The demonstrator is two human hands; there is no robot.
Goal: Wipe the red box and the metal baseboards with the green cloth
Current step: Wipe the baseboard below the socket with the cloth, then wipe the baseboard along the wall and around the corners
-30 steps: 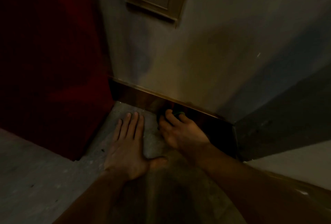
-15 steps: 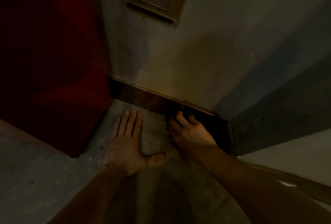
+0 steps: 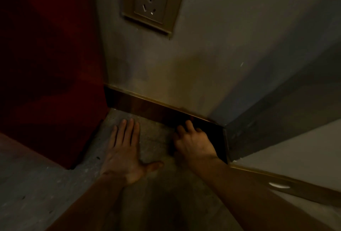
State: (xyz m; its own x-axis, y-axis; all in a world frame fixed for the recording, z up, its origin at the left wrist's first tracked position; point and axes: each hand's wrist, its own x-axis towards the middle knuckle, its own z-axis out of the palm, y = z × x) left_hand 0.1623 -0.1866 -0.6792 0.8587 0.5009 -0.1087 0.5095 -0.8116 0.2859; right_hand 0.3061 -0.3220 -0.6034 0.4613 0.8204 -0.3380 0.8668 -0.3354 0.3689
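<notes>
The right hand [image 3: 193, 142] is curled with its fingertips pressed against the metal baseboard [image 3: 147, 108] near its right end, where the wall turns a corner. The green cloth is not visible in this dim light; it is probably bunched under those fingers, but that cannot be told. The left hand [image 3: 125, 153] lies open and flat on the concrete floor [image 3: 155, 138], fingers spread, bracing the person. The red box [image 3: 46, 64] stands to the left, its side meeting the left end of the baseboard. A second baseboard [image 3: 295, 188] runs along the near right wall. A wall socket [image 3: 155, 0] sits above. The cloth should be soft, light and easily wadded, best pressed flat under the fingers; the baseboard looks stiff, smooth and probably slippery.
</notes>
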